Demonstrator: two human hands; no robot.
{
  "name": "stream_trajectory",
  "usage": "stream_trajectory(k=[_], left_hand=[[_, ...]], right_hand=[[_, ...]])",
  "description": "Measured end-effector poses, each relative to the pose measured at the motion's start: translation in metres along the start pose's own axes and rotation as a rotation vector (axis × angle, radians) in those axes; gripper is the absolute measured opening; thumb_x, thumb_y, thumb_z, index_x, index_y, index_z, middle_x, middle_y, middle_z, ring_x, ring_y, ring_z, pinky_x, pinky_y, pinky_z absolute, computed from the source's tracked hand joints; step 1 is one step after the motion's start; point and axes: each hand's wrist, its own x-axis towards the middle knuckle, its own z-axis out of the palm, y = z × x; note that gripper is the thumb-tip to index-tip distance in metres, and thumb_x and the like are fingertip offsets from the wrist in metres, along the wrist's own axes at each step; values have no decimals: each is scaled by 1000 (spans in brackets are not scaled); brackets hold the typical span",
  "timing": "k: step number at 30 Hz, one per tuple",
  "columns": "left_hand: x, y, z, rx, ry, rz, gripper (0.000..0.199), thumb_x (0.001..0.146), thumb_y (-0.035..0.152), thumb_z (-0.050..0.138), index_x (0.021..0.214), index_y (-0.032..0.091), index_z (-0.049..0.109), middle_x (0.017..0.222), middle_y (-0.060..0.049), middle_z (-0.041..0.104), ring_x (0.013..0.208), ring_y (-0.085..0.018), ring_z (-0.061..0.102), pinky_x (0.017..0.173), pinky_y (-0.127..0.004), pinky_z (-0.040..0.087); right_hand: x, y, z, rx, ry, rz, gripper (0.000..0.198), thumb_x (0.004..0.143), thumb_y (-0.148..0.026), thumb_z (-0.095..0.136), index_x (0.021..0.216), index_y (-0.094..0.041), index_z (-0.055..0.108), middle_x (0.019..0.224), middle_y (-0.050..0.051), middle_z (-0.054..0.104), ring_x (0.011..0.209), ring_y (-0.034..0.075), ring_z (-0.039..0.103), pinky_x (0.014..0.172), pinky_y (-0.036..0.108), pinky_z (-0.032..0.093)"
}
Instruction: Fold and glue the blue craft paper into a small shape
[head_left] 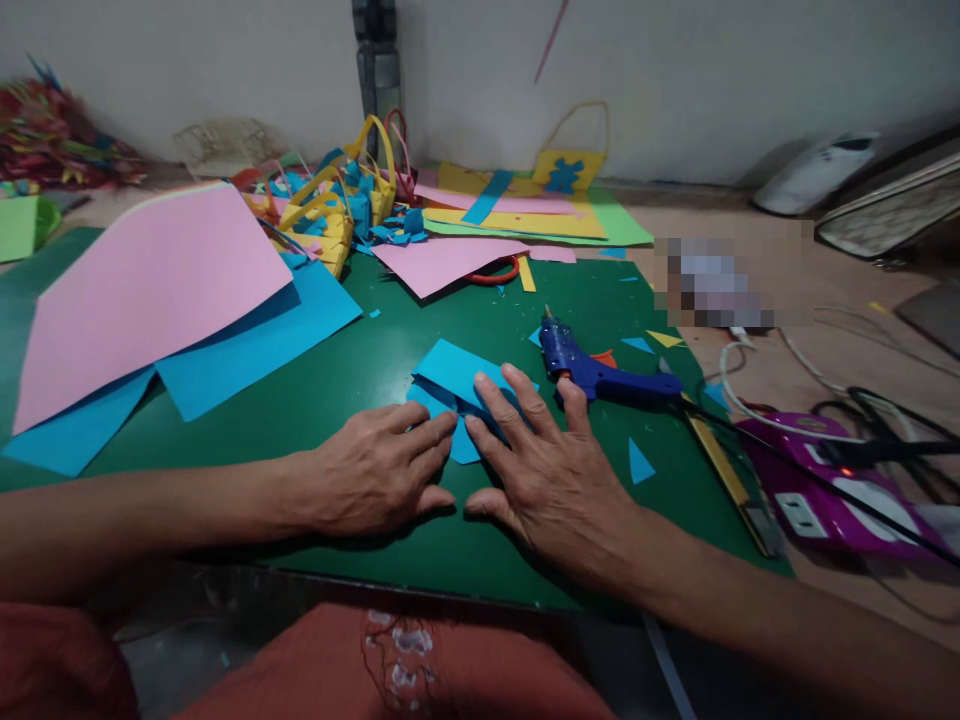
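Observation:
A folded piece of blue paper (pixel 457 362) lies on the green board between my hands. My right hand (pixel 559 465) rests on its right side, palm down with fingers spread. My left hand (pixel 382 465) touches its lower left edge, fingers laid together and thumb apart. Part of the paper is hidden under my fingers. Just beyond my right fingertips, a blue glue gun (pixel 600 375) lies on its side with its nozzle pointing away.
Large pink (pixel 157 290) and blue sheets (pixel 255 350) lie at left. Behind are small yellow paper baskets (pixel 330 225), red-handled scissors (pixel 499 272) under pink paper, and stacked coloured sheets. A yellow cutter (pixel 724 470) and a purple power strip (pixel 832 490) with cords sit at right.

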Motion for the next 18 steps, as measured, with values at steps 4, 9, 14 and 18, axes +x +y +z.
stream_trajectory(k=[4,9,14,18], left_hand=[[0,0,-1,-9,-25,2,39,90,43,42,96,8,60,110,-15,61,87,-23,55,73,-36,48],[0,0,0,-21,-45,-4,39,90,44,40,94,10,59,109,-14,60,88,-23,54,72,-36,48],[0,-1,-1,-16,-94,-22,41,90,45,38,95,11,59,118,-14,55,86,-23,52,69,-36,48],[1,-2,-1,9,-121,0,38,91,43,38,100,12,57,124,-13,53,88,-24,51,70,-36,46]], right_hand=[[1,-2,-2,12,-27,6,59,82,-57,46,119,-11,56,139,19,41,132,37,26,99,61,18],[3,-3,-1,45,-32,17,58,83,-56,46,123,-14,53,141,18,40,133,38,24,98,62,18],[4,-3,1,33,-25,22,60,83,-57,45,122,-13,53,142,18,38,133,38,22,99,61,16],[5,-2,0,28,-44,26,61,81,-58,47,122,-13,54,143,17,37,132,39,24,98,62,17]])
